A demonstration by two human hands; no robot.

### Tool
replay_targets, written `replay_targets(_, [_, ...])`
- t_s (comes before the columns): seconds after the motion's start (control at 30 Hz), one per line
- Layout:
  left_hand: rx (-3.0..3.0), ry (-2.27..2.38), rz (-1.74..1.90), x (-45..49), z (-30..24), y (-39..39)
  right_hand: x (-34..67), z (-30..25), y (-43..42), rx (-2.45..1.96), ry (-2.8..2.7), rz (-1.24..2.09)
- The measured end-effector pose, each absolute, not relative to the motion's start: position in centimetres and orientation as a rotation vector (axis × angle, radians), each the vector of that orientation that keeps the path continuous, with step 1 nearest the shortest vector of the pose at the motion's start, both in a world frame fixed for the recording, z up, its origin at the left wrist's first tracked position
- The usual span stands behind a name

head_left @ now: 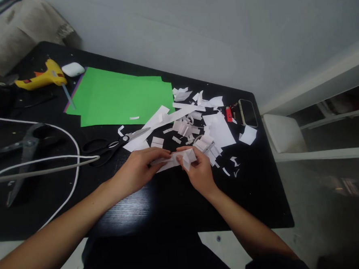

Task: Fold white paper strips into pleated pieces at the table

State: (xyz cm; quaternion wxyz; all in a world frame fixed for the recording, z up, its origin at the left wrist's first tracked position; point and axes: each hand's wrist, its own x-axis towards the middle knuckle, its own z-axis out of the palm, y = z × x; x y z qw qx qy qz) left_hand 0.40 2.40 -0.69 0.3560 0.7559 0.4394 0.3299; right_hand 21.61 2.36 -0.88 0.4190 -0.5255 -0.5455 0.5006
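Note:
Both my hands meet over a black table [172, 208], holding one folded strip of white paper [172, 161]. My left hand [142, 169] pinches the strip's left part with its fingers closed on it. My right hand [200, 169] grips the right end, where a small fold of the paper [187, 160] sticks up between its fingers. Just behind my hands lies a heap of white paper scraps [197, 129]. Black-handled scissors [113, 144] rest to the left of the heap, blades pointing right.
Green paper sheets [119, 97] lie at the back. A yellow glue gun [44, 77] and a white earbud case [73, 69] sit far left. A phone [247, 112] and a small red object [228, 114] lie at the right. White cable [47, 159] and black pliers [22, 152] occupy the left.

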Motion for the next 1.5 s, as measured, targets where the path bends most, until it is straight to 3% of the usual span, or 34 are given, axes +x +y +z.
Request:
replay_targets(0.17, [1.964,1.105,0.834,0.6,-0.7,2.3,21.5,-0.7,2.4,-1.341,-1.435,1.147])
replay_targets(0.5, [1.931,1.051,0.88,1.2,-0.7,2.0,21.4,-0.4,2.3,-1.364,-1.36,1.239])
replay_targets(0.77, [1.92,1.157,0.856,1.4,-0.8,1.9,21.4,-1.0,1.8,-1.35,-1.538,0.987])
replay_targets(1.5, [1.912,1.348,0.964,1.9,-0.7,1.6,21.4,-1.4,1.3,-1.224,-1.771,0.823])
